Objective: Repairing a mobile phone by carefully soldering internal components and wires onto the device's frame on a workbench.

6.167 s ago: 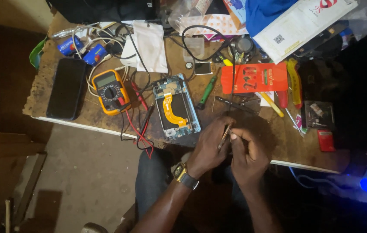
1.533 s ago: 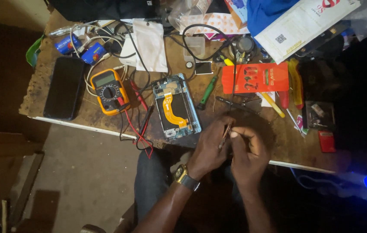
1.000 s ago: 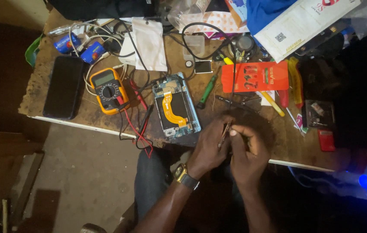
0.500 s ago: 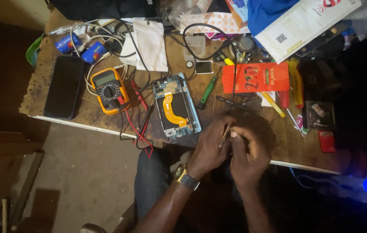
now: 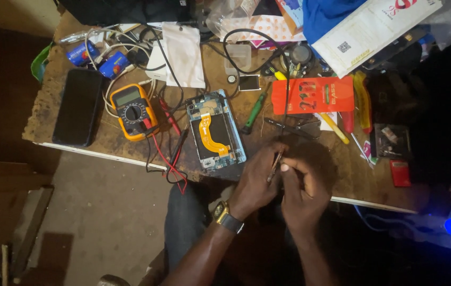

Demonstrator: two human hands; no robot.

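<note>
My left hand (image 5: 257,177) and my right hand (image 5: 302,185) are pressed together at the front edge of the wooden bench (image 5: 352,175). Between their fingertips they pinch a thin metal tool (image 5: 274,163), slim like tweezers; what its tip touches is hidden. My left wrist wears a gold watch (image 5: 221,213). Just left of the hands lies an opened phone (image 5: 216,131), back off, with an orange flex cable across its board.
A yellow multimeter (image 5: 132,110) with red and black leads sits left of the opened phone, and a black phone (image 5: 78,107) lies further left. A green screwdriver (image 5: 253,112), an orange flat box (image 5: 313,95), cables, pens and packets crowd the back.
Almost nothing: both hands stay clasped on the thin tool at the same spot, with only small finger shifts. The view wobbles slightly.
</note>
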